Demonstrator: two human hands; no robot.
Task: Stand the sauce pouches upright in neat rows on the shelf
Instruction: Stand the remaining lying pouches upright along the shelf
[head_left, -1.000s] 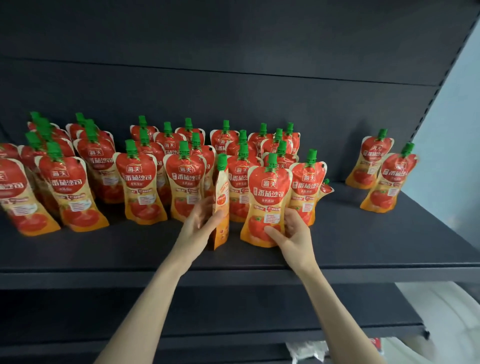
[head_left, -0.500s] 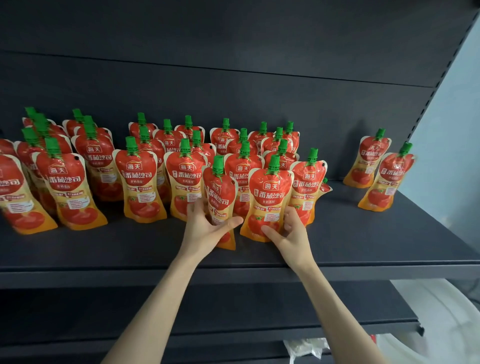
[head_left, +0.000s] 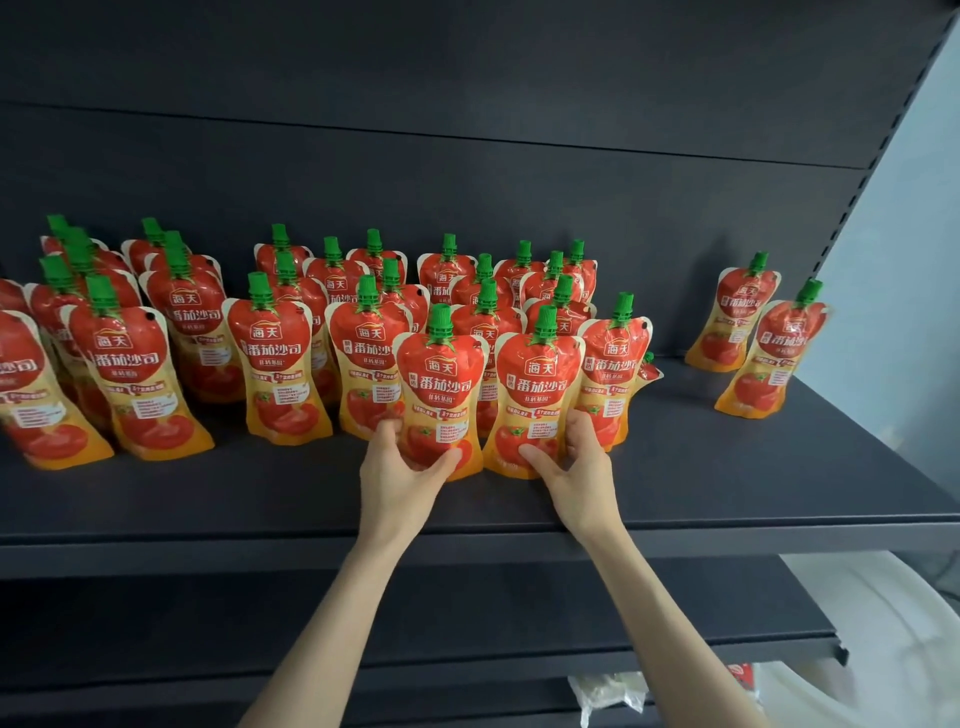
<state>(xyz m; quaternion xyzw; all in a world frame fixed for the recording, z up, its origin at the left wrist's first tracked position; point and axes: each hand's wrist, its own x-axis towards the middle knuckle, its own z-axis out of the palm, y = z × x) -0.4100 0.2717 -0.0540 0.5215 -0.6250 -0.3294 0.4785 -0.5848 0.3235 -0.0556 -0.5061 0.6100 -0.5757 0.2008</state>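
Centrally, left hand (head_left: 400, 473) grips front pouch (head_left: 441, 384), right hand (head_left: 576, 467) neighbouring pouch (head_left: 537, 384), fingers (head_left: 584, 431) seemingly curled behind, leftmost pouch (head_left: 21, 395) cropped.

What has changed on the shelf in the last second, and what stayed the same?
The left hand turned the front pouch from edge-on to label forward, beside the neighbouring pouch that the right hand holds. Both hands kept their grip. The rows behind and the two separate pouches at the right stayed in place.
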